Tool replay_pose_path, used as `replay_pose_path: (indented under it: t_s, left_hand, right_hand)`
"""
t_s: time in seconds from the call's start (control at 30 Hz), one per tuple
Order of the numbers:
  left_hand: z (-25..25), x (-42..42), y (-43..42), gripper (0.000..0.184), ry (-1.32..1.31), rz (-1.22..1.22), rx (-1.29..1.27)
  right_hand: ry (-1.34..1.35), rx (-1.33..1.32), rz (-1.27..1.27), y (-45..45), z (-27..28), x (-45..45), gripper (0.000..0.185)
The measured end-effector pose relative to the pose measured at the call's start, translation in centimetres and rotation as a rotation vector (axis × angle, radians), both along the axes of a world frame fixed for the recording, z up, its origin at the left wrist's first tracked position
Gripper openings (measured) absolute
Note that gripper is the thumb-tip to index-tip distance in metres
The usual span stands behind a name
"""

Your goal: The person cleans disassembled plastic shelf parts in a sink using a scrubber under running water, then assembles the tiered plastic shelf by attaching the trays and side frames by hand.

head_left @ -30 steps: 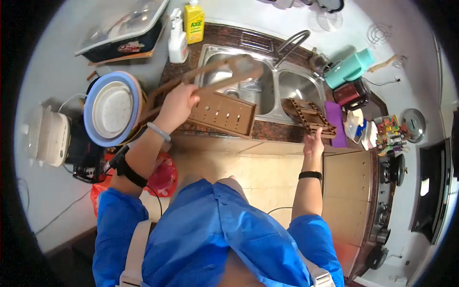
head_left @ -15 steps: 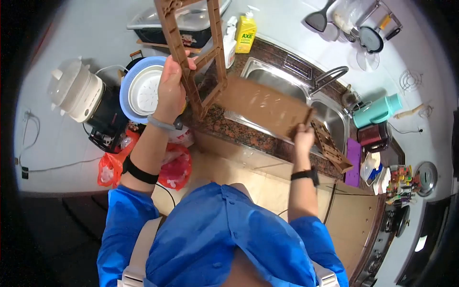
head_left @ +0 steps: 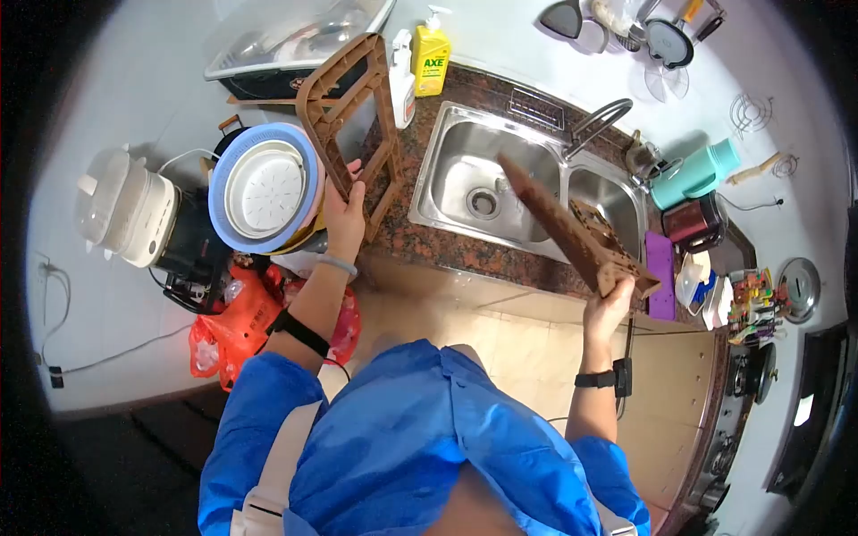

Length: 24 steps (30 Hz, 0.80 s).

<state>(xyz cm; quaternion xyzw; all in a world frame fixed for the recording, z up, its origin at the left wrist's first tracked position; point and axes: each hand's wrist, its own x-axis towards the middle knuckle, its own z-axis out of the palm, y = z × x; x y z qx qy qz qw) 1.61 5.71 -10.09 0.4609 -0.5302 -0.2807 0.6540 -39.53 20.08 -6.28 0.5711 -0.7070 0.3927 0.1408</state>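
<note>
My left hand (head_left: 343,214) is closed on the side bar of an open brown plastic frame (head_left: 331,114), which stands tilted at the counter's left end. In my right hand (head_left: 610,302) is a flat brown plastic panel (head_left: 556,219), gripped at its near end and seen nearly edge-on. It slants over the front of the double sink (head_left: 427,192). Partly hidden behind the panel, another brown slotted plastic piece (head_left: 597,222) lies across the right basin.
Behind the sink are a curved faucet (head_left: 597,119), a yellow soap bottle (head_left: 431,61) and a white spray bottle (head_left: 402,85). Stacked blue and white basins (head_left: 234,147) stand left, above red bags (head_left: 246,313). A purple board (head_left: 660,277) and teal thermos (head_left: 697,176) are right.
My left hand has brought the frame down and tilted it. My right hand has moved right and toward me, turning the panel from broad face to edge-on and uncovering the left basin.
</note>
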Motion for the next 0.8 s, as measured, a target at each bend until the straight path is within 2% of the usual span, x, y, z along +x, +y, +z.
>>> replay_pose_path:
  t_s: [0.03,0.1,0.23,0.3,0.37,0.43,0.5,0.57,0.6,0.63,0.7,0.77,0.8]
  left_hand:
    - [0.0,-0.1,-0.2,0.033,0.009,0.008,-0.026]
    - [0.1,-0.2,-0.4,0.033,0.011,0.005,-0.047]
    - [0.0,-0.4,-0.4,0.026,-0.036,0.022,-0.109]
    - [0.6,-0.4,-0.1,0.026,-0.264,0.036,0.017]
    - [0.7,-0.8,-0.2,0.027,-0.294,0.025,-0.015]
    - [0.4,-0.9,-0.2,0.028,-0.237,0.023,-0.016]
    - [0.7,-1.0,-0.1,0.028,-0.250,0.008,-0.011]
    - [0.7,-1.0,0.6,0.028,-0.266,-0.003,0.013]
    - [0.8,-0.9,0.6,0.029,-0.269,0.003,0.028]
    - [0.9,-1.0,0.4,0.030,-0.271,0.009,0.042]
    - [0.8,-0.9,0.5,0.030,-0.287,-0.004,0.070]
    - [0.1,-0.7,0.7,0.031,-0.303,-0.008,0.104]
    - [-0.6,-0.5,0.9,0.032,-0.391,0.069,0.145]
  right_hand:
    - [-0.002,-0.069,0.008,0.4,0.4,0.7,0.031]
    - [-0.059,-0.001,-0.109,1.2,-0.7,0.1,0.032]
    - [-0.042,0.073,-0.101,1.8,-1.4,0.0,0.032]
    - [-0.092,-0.122,-0.190,1.7,-1.0,0.8,0.029]
    - [-0.139,-0.160,-0.214,1.9,-1.4,0.6,0.025]
    - [-0.130,0.079,-0.089,2.3,-1.4,0.5,0.024]
    - [-0.140,0.057,-0.166,2.0,-1.4,1.4,0.025]
    - [-0.236,-0.077,-0.225,2.1,-1.1,2.0,0.025]
    - [-0.181,-0.130,-0.248,2.0,-1.4,2.3,0.024]
    - [-0.183,-0.132,-0.255,1.9,-1.7,2.0,0.024]
    - [-0.185,0.145,-0.188,2.2,-2.0,1.0,0.024]
    - [-0.164,0.102,-0.177,1.7,-2.0,0.9,0.025]
    - [-0.162,0.031,-0.187,1.6,-1.3,1.0,0.025]
